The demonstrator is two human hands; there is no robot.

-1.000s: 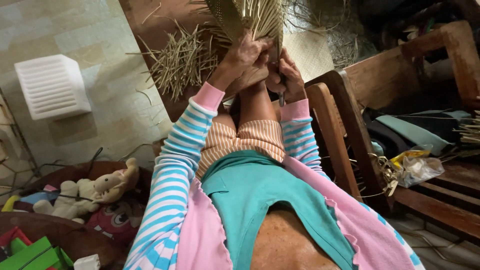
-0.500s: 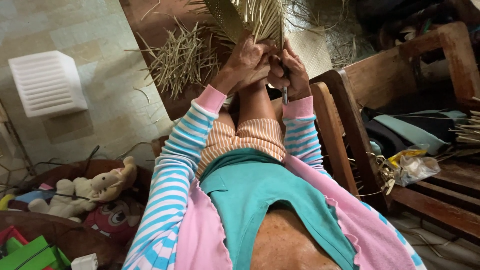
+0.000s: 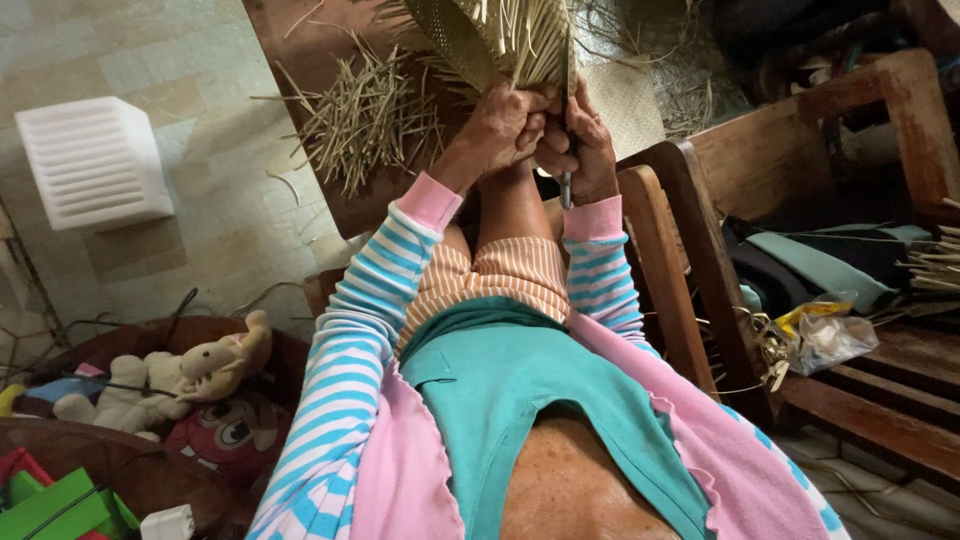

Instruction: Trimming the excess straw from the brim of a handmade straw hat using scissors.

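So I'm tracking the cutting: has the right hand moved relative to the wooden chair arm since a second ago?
No: right hand remains just above the wooden chair arm.

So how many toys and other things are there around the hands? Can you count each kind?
Hands: 2, left hand and right hand
Woven straw piece: 1
Thin metal tool: 1
Heap of loose straw: 1
Soft toys: 2, a cream one and a red one
White ribbed box: 1
Wooden bench: 1
Total: 9
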